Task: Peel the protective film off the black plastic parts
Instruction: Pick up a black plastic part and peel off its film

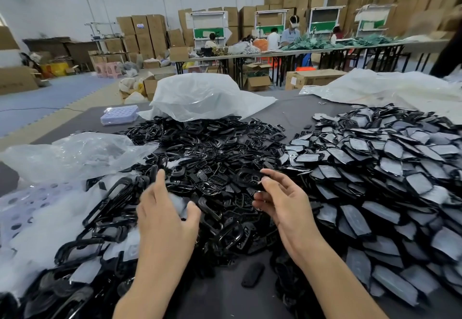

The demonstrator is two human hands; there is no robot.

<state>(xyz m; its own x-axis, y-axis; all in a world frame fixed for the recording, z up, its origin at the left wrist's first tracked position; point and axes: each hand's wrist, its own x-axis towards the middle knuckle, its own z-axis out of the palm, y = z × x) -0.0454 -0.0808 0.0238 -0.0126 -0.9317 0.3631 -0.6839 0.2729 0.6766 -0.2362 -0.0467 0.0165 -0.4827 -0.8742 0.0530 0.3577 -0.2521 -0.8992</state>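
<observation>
A: Obj = black part point(248, 178), oval frame, lifted off the heap, at the tips of R hand point(282, 203) fingers point(273, 175). Fingers curled; thumb + index look to pinch its near edge, as far as blur allows.

B: L hand?

A: L hand point(165, 213) is left of the part, apart from it. Index straight up, thumb out wide. Pale patch point(178, 202) betw. thumb and fingers, prob. film. Can't tell if it's gripped or just lying behind, so L grip = undetermined.

B: Step?

A: Judgement: peel step, one part in hand. Can't see whether film is on it. Next move needs an L nail under a film corner while R steadies the part, then a low, even pull.

B: Surroundings?

A: Under both hands is a heap of bare frames point(220, 148). Right of R fingers is a pile of filmed parts point(375, 168), grey faces up. Left of L fingers are clear bags point(75, 153). By the wrists, bare table point(225, 293).
</observation>
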